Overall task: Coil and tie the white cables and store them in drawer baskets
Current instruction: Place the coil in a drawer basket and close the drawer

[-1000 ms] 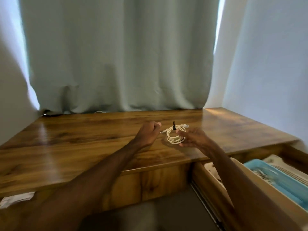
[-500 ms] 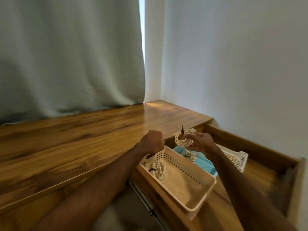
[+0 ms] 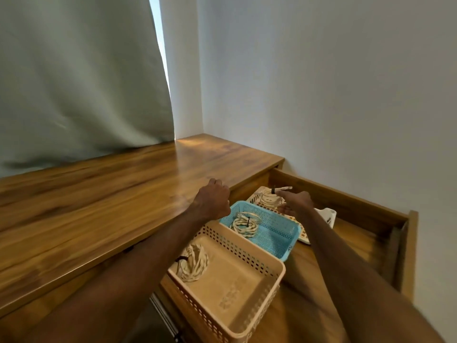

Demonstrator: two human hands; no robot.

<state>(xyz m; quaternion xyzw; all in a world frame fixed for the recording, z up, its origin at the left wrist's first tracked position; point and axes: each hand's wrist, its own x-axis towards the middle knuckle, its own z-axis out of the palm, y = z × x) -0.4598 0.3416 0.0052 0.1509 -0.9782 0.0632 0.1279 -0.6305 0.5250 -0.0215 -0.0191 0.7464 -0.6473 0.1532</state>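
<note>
The white cable (image 3: 270,198) is wound into a small coil cinched by a black tie (image 3: 273,189). It hangs over the white basket (image 3: 304,236) just beyond the blue basket (image 3: 284,243). The right hand (image 3: 295,203) pinches the coil with curled fingers. Left of the blue basket, the left hand (image 3: 214,200) is fisted and holds nothing.

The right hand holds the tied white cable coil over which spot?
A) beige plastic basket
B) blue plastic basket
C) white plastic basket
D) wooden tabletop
C: the right hand pinches the tied white cable coil above the white perforated plastic basket at the far end of the open wooden drawer.
</note>
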